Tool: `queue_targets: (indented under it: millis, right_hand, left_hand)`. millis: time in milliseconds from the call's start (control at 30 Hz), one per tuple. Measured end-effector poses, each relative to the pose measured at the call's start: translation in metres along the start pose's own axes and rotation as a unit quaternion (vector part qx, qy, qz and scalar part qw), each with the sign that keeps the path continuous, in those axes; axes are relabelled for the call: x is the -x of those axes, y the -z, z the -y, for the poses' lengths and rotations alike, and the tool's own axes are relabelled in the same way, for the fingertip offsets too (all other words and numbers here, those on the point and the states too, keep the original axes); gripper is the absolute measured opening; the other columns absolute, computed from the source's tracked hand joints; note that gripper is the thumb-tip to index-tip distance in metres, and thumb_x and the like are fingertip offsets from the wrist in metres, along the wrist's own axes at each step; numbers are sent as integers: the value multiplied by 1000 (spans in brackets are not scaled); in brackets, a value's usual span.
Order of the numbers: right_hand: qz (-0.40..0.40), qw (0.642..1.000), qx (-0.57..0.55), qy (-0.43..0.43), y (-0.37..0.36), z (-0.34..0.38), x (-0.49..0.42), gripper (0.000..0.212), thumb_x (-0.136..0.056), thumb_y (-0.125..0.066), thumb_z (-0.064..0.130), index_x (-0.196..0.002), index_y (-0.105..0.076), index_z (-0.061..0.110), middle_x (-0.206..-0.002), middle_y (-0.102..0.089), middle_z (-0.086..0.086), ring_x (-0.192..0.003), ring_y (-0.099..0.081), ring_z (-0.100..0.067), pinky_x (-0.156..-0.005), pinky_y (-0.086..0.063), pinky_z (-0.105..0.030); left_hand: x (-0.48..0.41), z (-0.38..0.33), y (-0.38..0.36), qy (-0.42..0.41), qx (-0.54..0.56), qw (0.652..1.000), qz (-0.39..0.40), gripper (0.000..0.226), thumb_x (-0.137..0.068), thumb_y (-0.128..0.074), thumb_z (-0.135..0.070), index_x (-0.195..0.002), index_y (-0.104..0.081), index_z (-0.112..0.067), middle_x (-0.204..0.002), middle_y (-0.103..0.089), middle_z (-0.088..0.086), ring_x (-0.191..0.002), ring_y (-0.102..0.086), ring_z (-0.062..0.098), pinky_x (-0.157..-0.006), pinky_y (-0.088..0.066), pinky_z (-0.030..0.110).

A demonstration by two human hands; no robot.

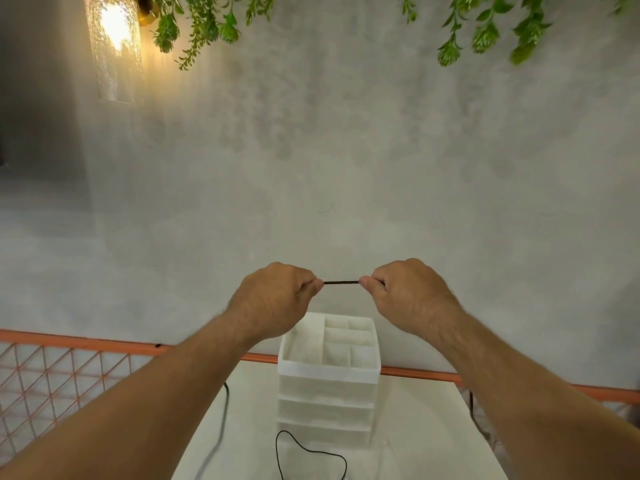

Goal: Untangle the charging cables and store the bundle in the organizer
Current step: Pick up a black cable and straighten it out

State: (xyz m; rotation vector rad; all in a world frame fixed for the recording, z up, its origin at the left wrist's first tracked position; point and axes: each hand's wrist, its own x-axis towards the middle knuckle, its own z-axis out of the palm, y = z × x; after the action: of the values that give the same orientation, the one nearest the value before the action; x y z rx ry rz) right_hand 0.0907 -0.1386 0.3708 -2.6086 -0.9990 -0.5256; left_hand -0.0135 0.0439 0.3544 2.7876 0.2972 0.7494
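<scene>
Above the white organizer (329,370) on the table (415,431), the left hand (277,299) and right hand (408,292) each close their grip, pinching a taut black cable (341,282) between them; a loose cable loop (311,451) lies before the organizer.

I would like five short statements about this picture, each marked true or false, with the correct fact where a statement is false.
1. The left hand and the right hand pinch a thin black cable stretched straight between them. True.
2. The white translucent plastic organizer already holds a cable bundle in its top compartments. False: no cable shows in the compartments that are visible.
3. A loop of black cable lies on the white table in front of the organizer. True.
4. The glass wall lamp is switched off. False: it glows.
5. Both hands rest on the table. False: they are raised above the organizer.
</scene>
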Motion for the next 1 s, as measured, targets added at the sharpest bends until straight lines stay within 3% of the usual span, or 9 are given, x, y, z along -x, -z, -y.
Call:
queue_targets:
  millis: [233, 533, 633, 700, 767, 833, 900, 1000]
  right_hand:
    - [-16, 998, 23, -57, 2, -46, 11, 52, -101, -39, 44, -56, -44, 18, -58, -50, 1, -52, -46, -14, -48, -32, -26]
    - [-41, 991, 61, -114, -3, -103, 20, 53, -100, -40, 44, -55, -41, 16, -55, -49, -1, -54, -47, -17, -51, -35, -29]
    - [-34, 989, 21, -142, -13, -108, 23, 52, -100, -41, 44, -58, -49, 13, -60, -56, -3, -58, -53, -19, -54, -41, -30]
    - [-28, 986, -44, -157, -20, -105, 23, 52, -101, -39, 44, -68, -60, 10, -71, -65, -5, -68, -60, -22, -66, -51, -34]
    - [-7, 978, -129, -161, -26, -97, 24, 46, -101, -38, 42, -74, -60, 13, -79, -65, -3, -74, -60, -22, -75, -50, -36]
    - [19, 960, -226, -165, -35, -83, 26, 33, -101, -39, 43, -102, -63, 20, -104, -67, -1, -94, -63, -23, -89, -49, -35]
    - [37, 945, -287, -155, -43, -63, 27, 39, -101, -39, 44, -134, -51, 27, -131, -59, 0, -117, -58, -21, -101, -41, -32]
    - [23, 936, -334, -105, -47, -27, 25, 44, -102, -35, 42, -144, -41, 29, -142, -50, 4, -131, -46, -14, -100, -30, -20]
  left_hand:
    - [3, 22, -6, 30, 26, 999, 11, 41, -99, -38, -49, -96, -69, -22, -80, -71, -3, -75, -66, 16, -74, -56, 37]
    - [2, 36, 1, 42, 36, 998, 32, 35, -99, -41, -48, -109, -69, -30, -102, -70, -15, -95, -64, 9, -88, -53, 34]
    - [0, 37, 0, 48, 39, 998, 20, 34, -99, -42, -45, -105, -70, -27, -92, -71, -10, -85, -66, 11, -83, -55, 36]
    - [-3, 34, 1, 52, 54, 997, 2, 33, -100, -43, -43, -101, -71, -24, -76, -69, -8, -71, -65, 11, -77, -56, 36]
    - [-3, 26, 2, 48, 64, 997, -11, 32, -100, -44, -41, -96, -71, -23, -62, -62, -8, -59, -59, 11, -73, -56, 35]
    - [-4, 16, 1, 34, 71, 997, -21, 34, -100, -44, -40, -93, -71, -19, -55, -55, -7, -52, -53, 11, -68, -56, 35]
    - [-4, 3, -3, 20, 73, 997, -19, 37, -100, -44, -41, -90, -71, -18, -54, -54, -6, -51, -51, 12, -65, -55, 34]
    - [-6, -12, -9, -1, 67, 998, -5, 37, -100, -41, -43, -93, -70, -22, -67, -64, -5, -65, -60, 13, -70, -55, 34]
